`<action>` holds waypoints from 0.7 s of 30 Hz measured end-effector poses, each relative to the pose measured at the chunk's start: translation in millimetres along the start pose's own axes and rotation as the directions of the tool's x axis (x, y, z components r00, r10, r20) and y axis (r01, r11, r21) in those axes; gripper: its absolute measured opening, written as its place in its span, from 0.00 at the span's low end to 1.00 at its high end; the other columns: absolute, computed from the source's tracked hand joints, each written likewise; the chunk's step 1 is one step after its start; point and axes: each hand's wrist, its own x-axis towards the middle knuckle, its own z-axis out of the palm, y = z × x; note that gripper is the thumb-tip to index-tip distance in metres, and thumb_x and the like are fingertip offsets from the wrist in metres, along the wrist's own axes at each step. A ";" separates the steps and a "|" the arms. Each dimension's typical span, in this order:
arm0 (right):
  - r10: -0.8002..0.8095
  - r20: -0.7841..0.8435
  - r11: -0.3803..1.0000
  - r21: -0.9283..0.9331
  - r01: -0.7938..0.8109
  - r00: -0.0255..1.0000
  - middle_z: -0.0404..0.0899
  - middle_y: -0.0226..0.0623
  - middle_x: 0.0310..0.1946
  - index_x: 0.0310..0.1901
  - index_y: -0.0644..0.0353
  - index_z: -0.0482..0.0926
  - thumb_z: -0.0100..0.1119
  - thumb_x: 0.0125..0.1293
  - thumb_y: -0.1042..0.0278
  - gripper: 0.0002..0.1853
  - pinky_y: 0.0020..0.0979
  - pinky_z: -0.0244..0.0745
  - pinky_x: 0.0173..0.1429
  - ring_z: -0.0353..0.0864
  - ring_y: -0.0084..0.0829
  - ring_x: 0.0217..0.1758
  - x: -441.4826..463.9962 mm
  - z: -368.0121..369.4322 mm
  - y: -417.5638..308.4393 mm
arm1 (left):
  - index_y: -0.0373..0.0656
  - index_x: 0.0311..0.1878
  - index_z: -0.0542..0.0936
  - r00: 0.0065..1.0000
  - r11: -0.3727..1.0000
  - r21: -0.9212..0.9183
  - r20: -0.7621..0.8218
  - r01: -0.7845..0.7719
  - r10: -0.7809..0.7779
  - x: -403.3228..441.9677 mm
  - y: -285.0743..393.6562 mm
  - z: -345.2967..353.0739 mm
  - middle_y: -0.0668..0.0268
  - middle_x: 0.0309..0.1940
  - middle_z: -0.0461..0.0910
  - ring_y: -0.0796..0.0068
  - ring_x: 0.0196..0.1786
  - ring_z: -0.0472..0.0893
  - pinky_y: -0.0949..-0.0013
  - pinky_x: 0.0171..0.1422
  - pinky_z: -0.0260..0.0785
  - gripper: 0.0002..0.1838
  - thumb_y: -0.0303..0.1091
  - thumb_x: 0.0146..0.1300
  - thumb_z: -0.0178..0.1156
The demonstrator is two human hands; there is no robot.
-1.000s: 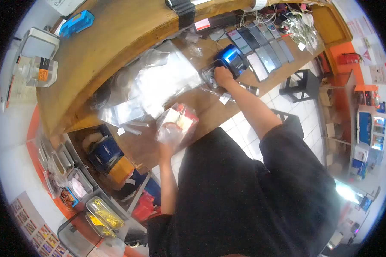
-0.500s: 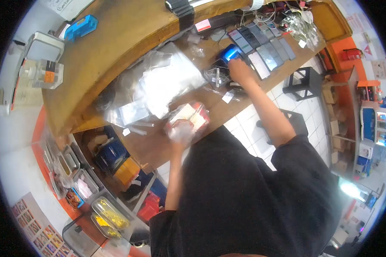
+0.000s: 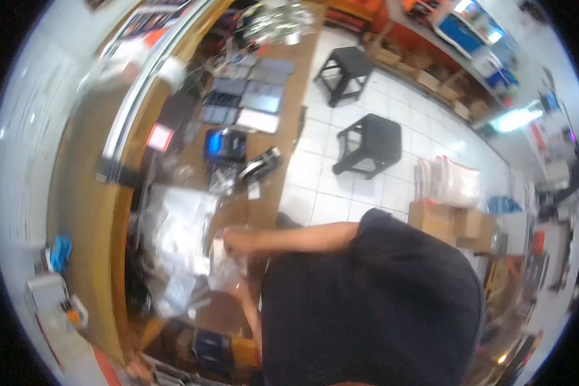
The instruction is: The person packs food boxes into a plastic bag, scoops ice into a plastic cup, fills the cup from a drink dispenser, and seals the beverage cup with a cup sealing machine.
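Packet (image 3: 220,265) of clear plastic, something pale inside, is between the person's two hands, just in from the near edge of the tabletop (image 3: 241,209); we cannot tell whether it rests on the wood. The right hand (image 3: 235,243) is at the packet's upper part, but blur keeps us from telling whether its fingers grip it. The left hand (image 3: 238,291) is at the opposite end, and we cannot say whether its smeared fingers are closed. Toward the far edge, just beside the packet, we see shiny plastic sheets (image 3: 177,219). Along the tabletop toward the right end we find a dark banded object (image 3: 260,164) by the near edge, a blue-fronted device (image 3: 225,145) and rows of phones (image 3: 260,96).
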 end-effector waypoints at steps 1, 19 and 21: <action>-0.052 -0.086 0.998 -0.031 0.050 0.995 0.84 0.45 0.23 0.25 0.60 0.88 0.73 0.40 0.66 0.09 0.47 0.79 0.42 0.86 0.47 0.30 0.0 11.7 8.0 | 0.41 0.50 0.77 1.000 1.000 0.007 0.003 -0.005 0.005 1.6 1.7 -0.6 0.62 0.45 0.79 0.64 0.49 0.79 0.59 0.57 0.74 0.17 0.44 0.69 0.59; 0.087 -0.207 0.991 -0.085 -0.107 0.974 0.88 0.44 0.30 0.38 0.57 0.91 0.72 0.44 0.60 0.18 0.44 0.78 0.38 0.87 0.40 0.34 -12.7 73.2 19.8 | 0.41 0.48 0.77 0.976 0.969 0.237 0.217 -0.067 0.015 7.1 8.6 -2.3 0.63 0.42 0.80 0.64 0.49 0.80 0.59 0.54 0.77 0.12 0.33 0.64 0.63; 0.112 -0.137 0.992 -0.041 -0.118 0.984 0.87 0.46 0.29 0.37 0.60 0.90 0.70 0.44 0.62 0.16 0.46 0.77 0.38 0.87 0.42 0.33 -12.6 74.4 20.0 | 0.41 0.48 0.78 0.976 0.966 0.252 0.216 -0.061 0.005 4.6 8.4 -5.4 0.63 0.41 0.80 0.64 0.49 0.80 0.59 0.53 0.77 0.11 0.32 0.64 0.63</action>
